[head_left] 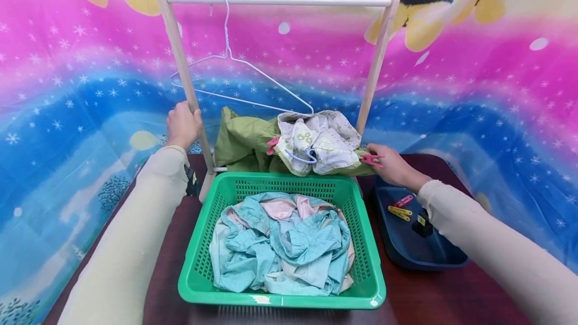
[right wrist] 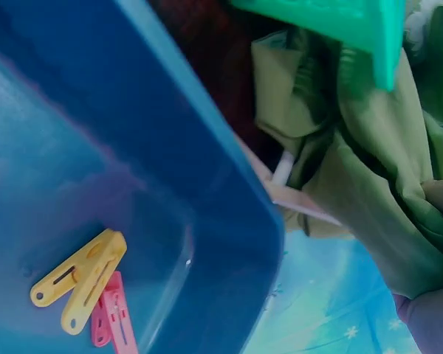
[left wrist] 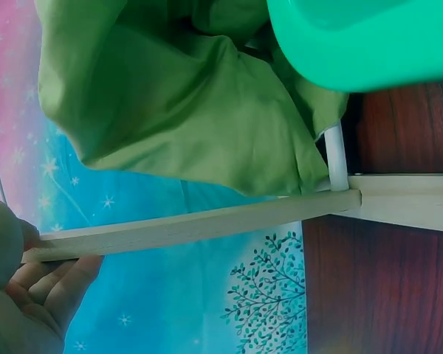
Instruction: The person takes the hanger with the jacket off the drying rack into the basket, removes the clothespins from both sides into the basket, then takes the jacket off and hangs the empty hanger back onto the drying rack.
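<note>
My left hand (head_left: pixel 182 123) grips the left wooden post (head_left: pixel 187 84) of a small clothes rack; in the left wrist view the fingers (left wrist: pixel 55 284) curl round that post (left wrist: pixel 199 225). My right hand (head_left: pixel 383 162) pinches a pink clothespin (head_left: pixel 372 159) at the right edge of a green cloth (head_left: pixel 241 142), by the rack's right post. A white patterned garment (head_left: pixel 322 142) lies on that cloth, and another pink clothespin (head_left: pixel 272 145) is clipped on at its left. A white wire hanger (head_left: pixel 235 61) hangs from the rail (head_left: pixel 280 0).
A green basket (head_left: pixel 366 245) full of light blue clothes (head_left: pixel 280 242) stands in front on the dark wooden table (head_left: pixel 406 295). A blue tray (head_left: pixel 406 252) at the right holds yellow (right wrist: pixel 77 280) and pink (right wrist: pixel 117 318) clothespins. A colourful sheet hangs behind.
</note>
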Action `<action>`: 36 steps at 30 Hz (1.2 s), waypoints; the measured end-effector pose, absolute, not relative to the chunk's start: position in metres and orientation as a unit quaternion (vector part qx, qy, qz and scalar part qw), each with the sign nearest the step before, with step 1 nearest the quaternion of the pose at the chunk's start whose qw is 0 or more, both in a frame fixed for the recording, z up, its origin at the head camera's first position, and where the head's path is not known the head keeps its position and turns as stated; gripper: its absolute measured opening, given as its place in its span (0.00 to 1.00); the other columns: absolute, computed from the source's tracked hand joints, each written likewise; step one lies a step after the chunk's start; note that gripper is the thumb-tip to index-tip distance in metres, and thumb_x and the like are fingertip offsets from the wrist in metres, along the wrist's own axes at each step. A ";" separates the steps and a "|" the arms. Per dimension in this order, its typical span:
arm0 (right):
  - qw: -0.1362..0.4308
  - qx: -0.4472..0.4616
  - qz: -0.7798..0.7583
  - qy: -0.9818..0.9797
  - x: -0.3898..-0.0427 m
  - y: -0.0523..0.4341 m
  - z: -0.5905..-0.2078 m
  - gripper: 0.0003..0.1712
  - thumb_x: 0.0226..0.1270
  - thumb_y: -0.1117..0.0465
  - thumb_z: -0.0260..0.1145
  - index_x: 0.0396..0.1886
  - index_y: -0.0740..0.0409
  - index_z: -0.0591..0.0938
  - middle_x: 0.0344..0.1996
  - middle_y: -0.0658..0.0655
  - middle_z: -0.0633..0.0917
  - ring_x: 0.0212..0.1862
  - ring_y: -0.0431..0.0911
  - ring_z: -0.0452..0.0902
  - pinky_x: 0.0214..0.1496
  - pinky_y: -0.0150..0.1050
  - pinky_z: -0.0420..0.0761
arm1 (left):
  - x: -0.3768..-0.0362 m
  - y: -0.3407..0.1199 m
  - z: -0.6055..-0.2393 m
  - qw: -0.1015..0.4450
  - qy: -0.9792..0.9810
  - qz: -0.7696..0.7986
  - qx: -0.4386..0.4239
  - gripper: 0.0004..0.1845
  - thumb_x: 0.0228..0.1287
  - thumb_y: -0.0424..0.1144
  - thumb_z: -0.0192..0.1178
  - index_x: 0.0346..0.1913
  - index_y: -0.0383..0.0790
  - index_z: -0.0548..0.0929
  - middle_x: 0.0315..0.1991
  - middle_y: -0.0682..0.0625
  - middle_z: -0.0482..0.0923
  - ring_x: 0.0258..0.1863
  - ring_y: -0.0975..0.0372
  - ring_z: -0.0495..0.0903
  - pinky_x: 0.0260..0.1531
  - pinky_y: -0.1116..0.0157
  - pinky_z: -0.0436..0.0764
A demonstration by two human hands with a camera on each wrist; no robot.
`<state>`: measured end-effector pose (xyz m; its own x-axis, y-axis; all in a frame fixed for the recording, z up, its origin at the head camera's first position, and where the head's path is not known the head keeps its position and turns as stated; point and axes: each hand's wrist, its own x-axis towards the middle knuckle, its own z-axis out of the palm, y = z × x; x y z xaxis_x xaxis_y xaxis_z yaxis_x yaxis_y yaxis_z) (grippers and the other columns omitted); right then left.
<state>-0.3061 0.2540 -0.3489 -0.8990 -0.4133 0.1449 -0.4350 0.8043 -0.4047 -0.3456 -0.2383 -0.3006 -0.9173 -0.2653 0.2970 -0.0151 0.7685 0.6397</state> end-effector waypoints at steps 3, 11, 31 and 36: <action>0.025 0.226 0.221 -0.949 -0.303 0.252 -0.345 0.05 0.78 0.63 0.58 0.38 0.60 0.75 0.25 0.56 0.74 0.25 0.46 0.65 0.30 0.39 0.69 | -0.346 -0.238 -0.300 0.192 -0.922 -0.328 0.074 0.21 0.80 0.40 0.46 0.62 0.27 0.76 0.51 0.27 0.81 0.50 0.36 0.82 0.49 0.43 0.82; 0.033 0.241 0.220 -0.945 -0.297 0.247 -0.337 0.06 0.77 0.63 0.60 0.46 0.61 0.79 0.31 0.58 0.80 0.30 0.46 0.72 0.34 0.40 0.72 | -0.347 -0.241 -0.302 0.205 -0.920 -0.325 0.070 0.19 0.79 0.39 0.47 0.57 0.26 0.78 0.49 0.28 0.82 0.50 0.36 0.82 0.52 0.43 0.80; 0.050 0.256 0.221 -0.940 -0.276 0.228 -0.313 0.12 0.74 0.68 0.61 0.54 0.66 0.80 0.40 0.62 0.82 0.39 0.49 0.74 0.43 0.44 0.75 | -0.349 -0.244 -0.295 0.171 -0.912 -0.366 0.075 0.22 0.79 0.39 0.46 0.66 0.29 0.75 0.54 0.29 0.81 0.54 0.38 0.83 0.51 0.45 0.84; 0.037 0.254 0.242 -0.936 -0.269 0.229 -0.313 0.10 0.74 0.67 0.62 0.52 0.62 0.81 0.36 0.57 0.82 0.37 0.46 0.73 0.41 0.39 0.75 | -0.350 -0.243 -0.295 0.160 -0.908 -0.379 0.084 0.23 0.80 0.40 0.46 0.69 0.31 0.73 0.57 0.30 0.81 0.56 0.39 0.83 0.53 0.46 0.84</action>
